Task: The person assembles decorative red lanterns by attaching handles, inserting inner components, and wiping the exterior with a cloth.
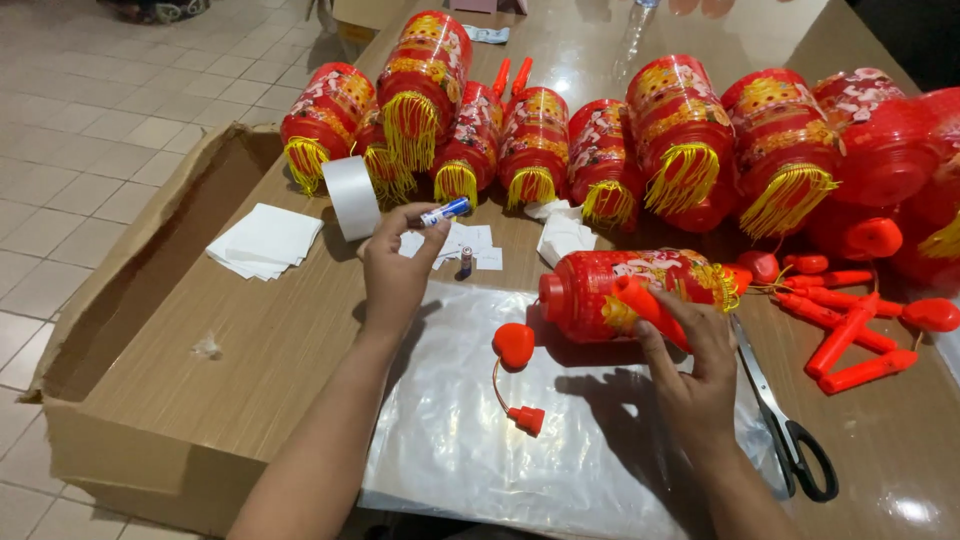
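Observation:
My left hand pinches a small blue and white battery between thumb and fingertips, raised above the table. My right hand grips an orange plastic handle lying against a red lantern that rests on its side on a clear plastic sheet. A red heart-shaped piece on a cord with a small red cap lies on the sheet between my hands. Another small battery stands beside white paper slips.
Several red lanterns with yellow tassels line the back of the wooden table. A tape roll, white paper stack, scissors, loose orange handles and an open cardboard box at the left edge surround the work area.

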